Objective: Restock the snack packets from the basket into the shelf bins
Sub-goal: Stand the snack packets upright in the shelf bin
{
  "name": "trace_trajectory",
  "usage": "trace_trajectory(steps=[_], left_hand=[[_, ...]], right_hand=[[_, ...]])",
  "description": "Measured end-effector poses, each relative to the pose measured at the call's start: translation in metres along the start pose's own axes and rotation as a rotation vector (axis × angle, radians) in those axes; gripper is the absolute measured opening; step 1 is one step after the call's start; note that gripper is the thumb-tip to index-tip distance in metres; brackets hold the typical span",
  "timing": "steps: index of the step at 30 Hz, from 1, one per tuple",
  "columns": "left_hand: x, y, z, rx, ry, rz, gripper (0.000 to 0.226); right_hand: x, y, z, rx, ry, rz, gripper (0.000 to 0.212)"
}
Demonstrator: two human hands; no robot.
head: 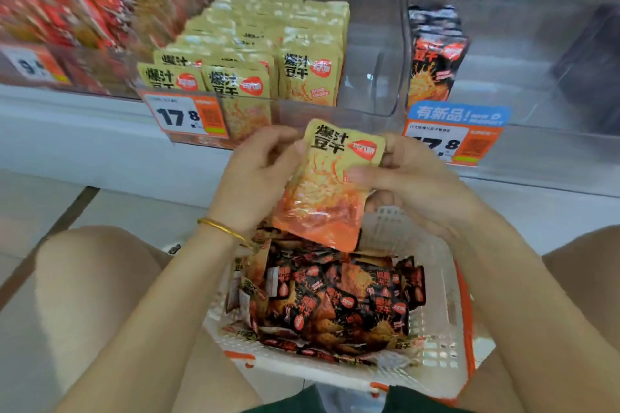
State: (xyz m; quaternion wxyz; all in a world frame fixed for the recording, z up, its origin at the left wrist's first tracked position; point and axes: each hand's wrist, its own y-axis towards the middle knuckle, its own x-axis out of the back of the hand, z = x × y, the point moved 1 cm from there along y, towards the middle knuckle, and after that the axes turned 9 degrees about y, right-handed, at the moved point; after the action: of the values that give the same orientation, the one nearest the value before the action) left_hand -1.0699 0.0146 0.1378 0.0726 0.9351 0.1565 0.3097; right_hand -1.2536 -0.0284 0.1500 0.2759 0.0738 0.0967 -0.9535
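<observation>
Both hands, left hand (255, 174) and right hand (416, 178), pinch the edges of a tan-and-orange foil snack packet (327, 184) held upright above the white plastic basket (432, 339), apparently squaring it to slot into the clear shelf bin (372, 84) of matching packets.

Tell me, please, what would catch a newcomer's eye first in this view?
First, the yellow packet held upright at the centre by the left hand and right hand. Behind it, the clear bin holds rows of matching yellow packets on its left, with its right side empty. Below, the white basket brims with dark packets.
</observation>
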Motion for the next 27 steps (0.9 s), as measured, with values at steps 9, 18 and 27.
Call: trace_trajectory(steps=[9, 18, 27], left_hand=[[0.019, 0.042, 0.005, -0.316, 0.606, -0.44, 0.034], [-0.002, 0.047, 0.021, -0.251, 0.815, -0.29, 0.058], [0.0, 0.047, 0.022, -0.283, 0.751, -0.303, 0.056]], right_hand=[[-0.019, 0.082, 0.084, 0.472, -0.318, -0.408, 0.023], [-0.027, 0.13, 0.058, 0.207, -1.091, -0.369, 0.031], [-0.037, 0.132, 0.057, 0.035, -1.137, -0.436, 0.072]])
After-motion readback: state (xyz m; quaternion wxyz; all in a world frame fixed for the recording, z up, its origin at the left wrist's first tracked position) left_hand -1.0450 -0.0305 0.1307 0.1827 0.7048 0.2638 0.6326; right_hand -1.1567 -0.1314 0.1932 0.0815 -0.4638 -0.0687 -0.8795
